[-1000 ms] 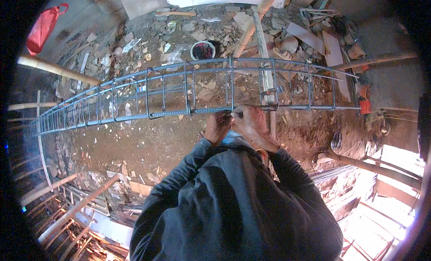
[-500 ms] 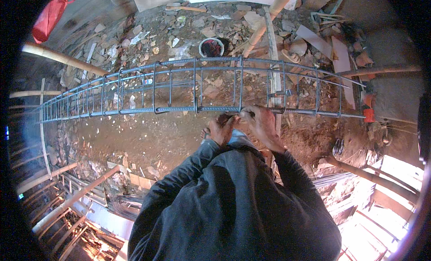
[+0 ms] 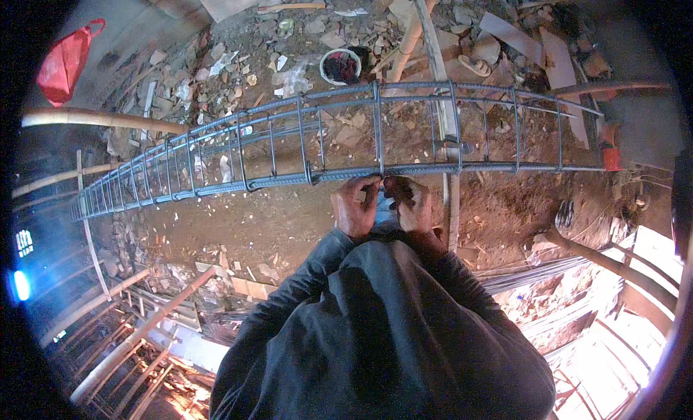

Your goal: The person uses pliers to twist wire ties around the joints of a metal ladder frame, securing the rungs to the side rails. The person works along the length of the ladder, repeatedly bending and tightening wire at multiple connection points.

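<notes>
Honestly can't read any text here, closest thing is some glowing white letter-like marks (image 3: pixel 24 242) way off left of the fingers (image 3: pixel 356 187), just above a bluish-white light (image 3: pixel 22 285), surface behind them unclear.

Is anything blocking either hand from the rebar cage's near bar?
Nothing visible is. The left hand and right hand are both right by the near bar, with no object showing between.

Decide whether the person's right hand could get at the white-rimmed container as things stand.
Probably not: the rebar cage stretches across between the right hand and the white-rimmed container, which sits on its far side.
</notes>
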A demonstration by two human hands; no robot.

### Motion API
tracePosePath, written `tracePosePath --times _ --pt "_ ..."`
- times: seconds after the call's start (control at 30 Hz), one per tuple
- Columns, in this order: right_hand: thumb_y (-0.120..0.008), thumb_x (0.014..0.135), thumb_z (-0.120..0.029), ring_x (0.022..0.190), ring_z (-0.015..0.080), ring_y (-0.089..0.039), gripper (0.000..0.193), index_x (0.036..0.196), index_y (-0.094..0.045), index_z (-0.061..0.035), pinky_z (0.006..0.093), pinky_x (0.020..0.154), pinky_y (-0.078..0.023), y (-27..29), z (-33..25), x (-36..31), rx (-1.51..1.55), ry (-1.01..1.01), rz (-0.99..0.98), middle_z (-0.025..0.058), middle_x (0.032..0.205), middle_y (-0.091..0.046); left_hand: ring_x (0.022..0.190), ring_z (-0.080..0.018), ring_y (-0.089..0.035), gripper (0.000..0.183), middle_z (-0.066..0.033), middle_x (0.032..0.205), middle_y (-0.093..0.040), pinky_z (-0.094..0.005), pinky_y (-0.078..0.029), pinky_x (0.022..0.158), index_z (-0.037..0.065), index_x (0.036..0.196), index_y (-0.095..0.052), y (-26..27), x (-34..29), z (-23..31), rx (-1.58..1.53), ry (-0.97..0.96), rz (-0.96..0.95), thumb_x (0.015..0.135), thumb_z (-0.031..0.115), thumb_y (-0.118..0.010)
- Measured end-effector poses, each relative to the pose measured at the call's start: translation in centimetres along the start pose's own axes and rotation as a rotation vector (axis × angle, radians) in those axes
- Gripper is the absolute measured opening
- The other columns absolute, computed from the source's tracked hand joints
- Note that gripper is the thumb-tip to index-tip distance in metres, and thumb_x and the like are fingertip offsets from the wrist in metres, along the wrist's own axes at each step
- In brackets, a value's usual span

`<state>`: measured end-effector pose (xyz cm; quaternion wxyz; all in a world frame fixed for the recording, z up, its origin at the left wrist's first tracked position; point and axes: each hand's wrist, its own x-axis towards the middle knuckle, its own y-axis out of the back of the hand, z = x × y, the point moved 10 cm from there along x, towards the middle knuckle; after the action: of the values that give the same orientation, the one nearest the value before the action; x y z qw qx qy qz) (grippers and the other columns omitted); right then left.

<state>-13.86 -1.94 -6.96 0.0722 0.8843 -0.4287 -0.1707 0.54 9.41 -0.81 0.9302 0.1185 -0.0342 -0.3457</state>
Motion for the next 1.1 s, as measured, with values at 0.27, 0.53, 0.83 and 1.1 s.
tracePosePath --times 0.27,0.53,0.83,1.1 --pt "-0.045 0.109 -0.037 0.124 0.0249 -0.058 0.046 0.138 -0.057 -0.004 0.0428 0.104 -0.047 -5.9 8.2 -3.5 0.799 -0.489 -0.348 0.0103 0.141 -0.059 0.086 -0.0388 -0.066 0.019 -0.0164 0.096 -0.07 -0.0472 -0.052 0.078 0.005 0.109 -0.066 -1.6 0.8 6.0 0.393 -0.299 -0.149 0.091 0.002 -0.063" --pt "-0.06 0.102 -0.027 0.108 0.0263 -0.065 0.038 0.131 -0.062 -0.0021 0.0411 0.091 -0.053 -4.8 7.1 -3.2 0.162 -0.17 -0.371 0.0088 0.127 -0.068 0.09 -0.0349 -0.065 0.037 -0.0141 0.099 -0.068 -0.0458 -0.05 0.086 0.004 0.126 -0.059 -5.2 1.0 6.2 0.68 -0.433 -0.499 0.09 0.008 -0.065" --pt "-0.083 0.086 -0.011 0.077 0.0142 -0.054 0.033 0.112 -0.064 -0.004 0.0299 0.07 -0.049 12.6 -2.6 -4.1 0.323 -0.028 0.723 0.0021 0.09 -0.058 0.106 -0.0399 -0.065 0.067 -0.021 0.124 -0.066 -0.0469 -0.05 0.096 0.005 0.147 -0.047 0.9 0.9 5.6 0.353 -0.13 -0.416 0.088 0.023 -0.076" --pt "-0.081 0.088 -0.004 0.083 0.0077 -0.056 0.027 0.11 -0.065 -0.0053 0.0243 0.064 -0.053 13.5 -2.7 0.2 0.086 0.161 0.748 -0.0016 0.098 -0.061 0.102 -0.0405 -0.065 0.053 -0.0186 0.118 -0.069 -0.0482 -0.049 0.097 0.009 0.137 -0.057 4.3 -1.7 1.3 0.304 -0.207 -0.59 0.089 0.022 -0.074"
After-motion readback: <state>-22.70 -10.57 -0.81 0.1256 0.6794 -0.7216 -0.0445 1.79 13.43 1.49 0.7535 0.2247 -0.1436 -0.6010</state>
